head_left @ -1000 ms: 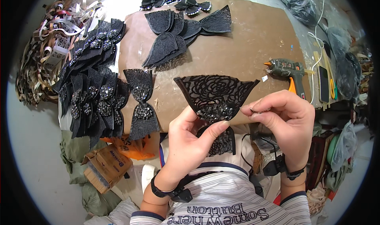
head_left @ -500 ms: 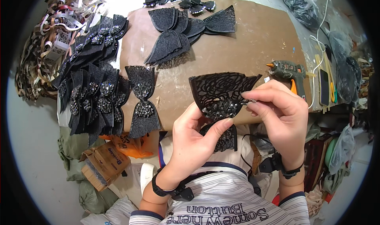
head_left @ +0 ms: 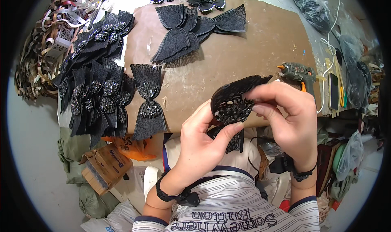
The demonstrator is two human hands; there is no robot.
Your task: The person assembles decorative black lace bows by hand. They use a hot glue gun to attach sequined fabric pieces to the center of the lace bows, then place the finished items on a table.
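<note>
Black lace bow (head_left: 232, 113) pinched in left hand (head_left: 207, 134) by worktop's (head_left: 260, 44) near edge; right hand (head_left: 287, 113) at bow, grip unclear; glue gun (head_left: 295, 71) toward right edge.

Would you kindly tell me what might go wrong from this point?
The upper flap of the black lace bow curves over above the left hand, so it could crease. The right hand is near the glue gun and might knock it. The separate beaded bow reaches the front edge of the brown mat, so a nudge might tip it off.
</note>
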